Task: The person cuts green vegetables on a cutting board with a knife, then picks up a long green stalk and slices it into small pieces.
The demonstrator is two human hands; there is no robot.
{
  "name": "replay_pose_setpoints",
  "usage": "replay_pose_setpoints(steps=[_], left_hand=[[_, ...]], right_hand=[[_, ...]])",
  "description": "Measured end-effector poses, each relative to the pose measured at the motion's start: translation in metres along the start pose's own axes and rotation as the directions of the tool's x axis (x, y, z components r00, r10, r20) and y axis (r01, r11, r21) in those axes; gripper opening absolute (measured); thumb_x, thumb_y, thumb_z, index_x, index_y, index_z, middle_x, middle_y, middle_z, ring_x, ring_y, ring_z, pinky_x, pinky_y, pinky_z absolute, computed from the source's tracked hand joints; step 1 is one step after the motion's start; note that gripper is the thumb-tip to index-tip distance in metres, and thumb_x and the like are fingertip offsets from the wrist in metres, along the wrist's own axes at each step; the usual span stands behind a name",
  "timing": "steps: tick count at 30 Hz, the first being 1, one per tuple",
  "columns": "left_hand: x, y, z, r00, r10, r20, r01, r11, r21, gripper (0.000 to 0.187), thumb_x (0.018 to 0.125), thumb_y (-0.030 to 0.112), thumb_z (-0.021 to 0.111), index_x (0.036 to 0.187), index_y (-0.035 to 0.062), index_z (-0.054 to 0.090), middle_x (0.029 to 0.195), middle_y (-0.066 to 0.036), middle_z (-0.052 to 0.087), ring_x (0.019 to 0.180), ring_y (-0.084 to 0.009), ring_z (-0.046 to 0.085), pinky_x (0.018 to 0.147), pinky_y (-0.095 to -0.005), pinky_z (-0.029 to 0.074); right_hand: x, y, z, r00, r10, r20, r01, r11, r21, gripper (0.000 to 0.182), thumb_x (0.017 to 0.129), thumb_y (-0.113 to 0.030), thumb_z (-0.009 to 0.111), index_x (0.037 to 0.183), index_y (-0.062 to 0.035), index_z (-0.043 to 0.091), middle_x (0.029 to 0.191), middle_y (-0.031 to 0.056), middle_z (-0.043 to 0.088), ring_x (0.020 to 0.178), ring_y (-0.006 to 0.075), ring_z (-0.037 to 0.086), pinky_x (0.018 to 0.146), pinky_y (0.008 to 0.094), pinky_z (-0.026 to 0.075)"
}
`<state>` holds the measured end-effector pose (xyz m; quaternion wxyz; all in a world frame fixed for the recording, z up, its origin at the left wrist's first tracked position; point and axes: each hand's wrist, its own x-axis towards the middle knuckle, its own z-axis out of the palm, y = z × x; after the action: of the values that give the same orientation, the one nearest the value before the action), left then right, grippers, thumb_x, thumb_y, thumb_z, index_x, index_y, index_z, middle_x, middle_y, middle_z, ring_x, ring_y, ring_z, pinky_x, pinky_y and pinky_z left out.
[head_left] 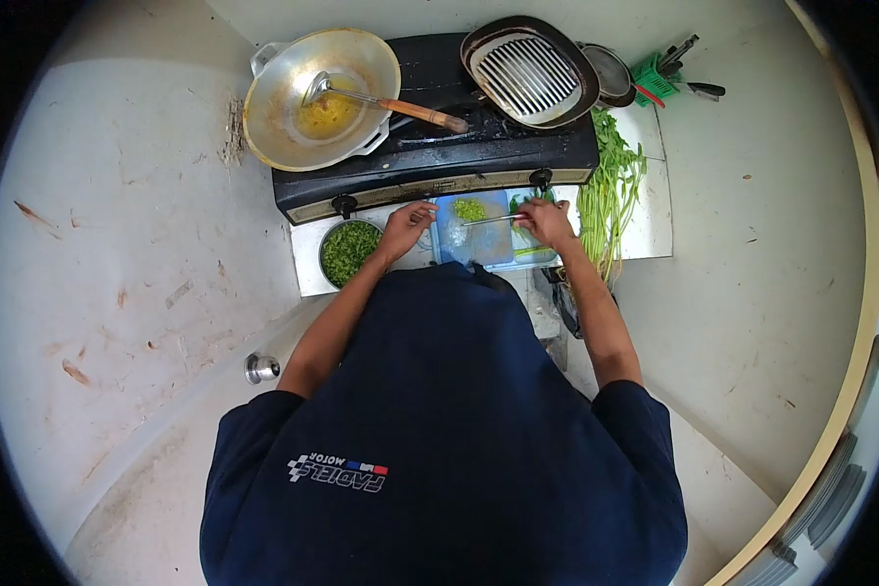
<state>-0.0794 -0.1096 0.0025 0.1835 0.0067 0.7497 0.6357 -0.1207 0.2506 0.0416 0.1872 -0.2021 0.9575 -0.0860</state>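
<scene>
Right hand (547, 223) clamped on knife (493, 220), which points left across the board (483, 250) — left hand (407, 230) apart, beyond its tip, grip unclear.

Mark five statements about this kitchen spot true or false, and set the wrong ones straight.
1. The left hand holds the knife. False: the right hand does.
2. Chopped greens fill a round container left of the blue board. True.
3. The long-stemmed greens lie left of the stove. False: they lie on its right.
4. The wooden-handled ladle rests in the wok. True.
5. The ridged pan is full of greens. False: it is empty.
</scene>
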Motion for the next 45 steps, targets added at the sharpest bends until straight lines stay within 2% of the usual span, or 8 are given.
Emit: replay_pose_setpoints(steps=[8, 12, 19, 22, 28, 31, 40, 45], left_hand=[[-0.012, 0.019, -0.003, 0.999, 0.034, -0.011, -0.031, 0.985, 0.170, 0.024, 0.100, 0.013, 0.066, 0.123, 0.0086, 0.071, 0.099, -0.007, 0.072, 0.091, -0.0165, 0.068, 0.086, -0.0337, 0.055], [-0.016, 0.026, -0.001, 0.997, 0.028, 0.066, -0.043, 0.971, 0.235, 0.029, 0.101, 0.016, 0.067, 0.129, 0.0111, 0.070, 0.099, -0.009, 0.073, 0.088, -0.0172, 0.068, 0.083, -0.0344, 0.056], [-0.010, 0.036, 0.006, 0.973, 0.031, 0.231, -0.087, 0.968, 0.237, 0.040, 0.101, 0.018, 0.066, 0.141, 0.0165, 0.064, 0.079, -0.009, 0.073, 0.070, -0.0152, 0.068, 0.072, -0.0346, 0.056], [-0.011, 0.058, 0.006, 0.937, -0.074, 0.341, -0.064, 0.924, 0.377, 0.048, 0.097, 0.016, 0.065, 0.146, 0.0176, 0.061, 0.073, -0.009, 0.072, 0.067, -0.0179, 0.069, 0.070, -0.0353, 0.056], [-0.003, 0.047, 0.015, 0.868, -0.045, 0.494, -0.157, 0.920, 0.359, 0.068, 0.093, 0.012, 0.062, 0.157, 0.0287, 0.047, 0.069, -0.012, 0.069, 0.060, -0.0217, 0.067, 0.065, -0.0387, 0.054], [0.005, 0.046, 0.020, 0.845, -0.080, 0.528, -0.242, 0.824, 0.512, 0.076, 0.088, 0.010, 0.060, 0.159, 0.0314, 0.043, 0.067, -0.012, 0.067, 0.058, -0.0249, 0.066, 0.065, -0.0407, 0.054], [0.021, 0.048, 0.017, 0.845, -0.149, 0.514, -0.214, 0.787, 0.579, 0.078, 0.089, 0.009, 0.059, 0.161, 0.0276, 0.039, 0.071, -0.015, 0.064, 0.061, -0.0261, 0.063, 0.068, -0.0401, 0.053], [0.023, 0.042, 0.015, 0.871, -0.055, 0.489, -0.239, 0.821, 0.519, 0.076, 0.088, 0.010, 0.060, 0.161, 0.0223, 0.040, 0.071, -0.014, 0.066, 0.062, -0.0275, 0.065, 0.067, -0.0410, 0.053]], right_hand=[[0.031, -0.013, -0.008, 0.997, -0.076, 0.017, 0.076, 0.997, -0.003, 0.038, 0.092, -0.050, 0.068, 0.109, -0.0166, 0.073, 0.108, 0.0074, 0.070, 0.110, 0.0302, 0.066, 0.086, 0.0597, 0.044], [0.013, -0.018, -0.015, 0.998, -0.047, 0.030, 0.044, 0.996, 0.081, 0.029, 0.088, -0.036, 0.075, 0.110, -0.0165, 0.072, 0.110, 0.0066, 0.070, 0.105, 0.0308, 0.068, 0.087, 0.0580, 0.045], [-0.028, -0.037, 0.009, 0.968, 0.100, -0.232, -0.071, 0.989, 0.130, 0.025, 0.084, -0.024, 0.075, 0.104, -0.0105, 0.069, 0.104, 0.0075, 0.063, 0.101, 0.0318, 0.064, 0.089, 0.0530, 0.040], [-0.040, -0.056, 0.015, 0.964, 0.186, -0.191, -0.154, 0.973, 0.174, 0.029, 0.084, -0.019, 0.072, 0.109, -0.0076, 0.067, 0.112, 0.0102, 0.060, 0.110, 0.0312, 0.061, 0.095, 0.0552, 0.037], [-0.046, -0.081, 0.035, 0.929, 0.243, -0.279, -0.192, 0.961, 0.199, 0.030, 0.083, -0.018, 0.073, 0.111, -0.0089, 0.066, 0.110, 0.0094, 0.058, 0.111, 0.0303, 0.060, 0.099, 0.0561, 0.034], [-0.051, -0.086, 0.033, 0.916, 0.289, -0.279, -0.228, 0.946, 0.229, 0.031, 0.083, -0.017, 0.074, 0.111, -0.0088, 0.066, 0.110, 0.0097, 0.059, 0.111, 0.0305, 0.060, 0.101, 0.0558, 0.034], [-0.080, -0.075, 0.033, 0.861, 0.404, -0.311, -0.326, 0.905, 0.273, 0.031, 0.082, -0.015, 0.074, 0.111, -0.0083, 0.067, 0.110, 0.0097, 0.060, 0.111, 0.0301, 0.061, 0.099, 0.0534, 0.036], [-0.092, -0.071, 0.039, 0.832, 0.458, -0.314, -0.353, 0.872, 0.338, 0.027, 0.083, -0.017, 0.073, 0.109, -0.0084, 0.068, 0.107, 0.0087, 0.061, 0.109, 0.0300, 0.062, 0.096, 0.0529, 0.038]])
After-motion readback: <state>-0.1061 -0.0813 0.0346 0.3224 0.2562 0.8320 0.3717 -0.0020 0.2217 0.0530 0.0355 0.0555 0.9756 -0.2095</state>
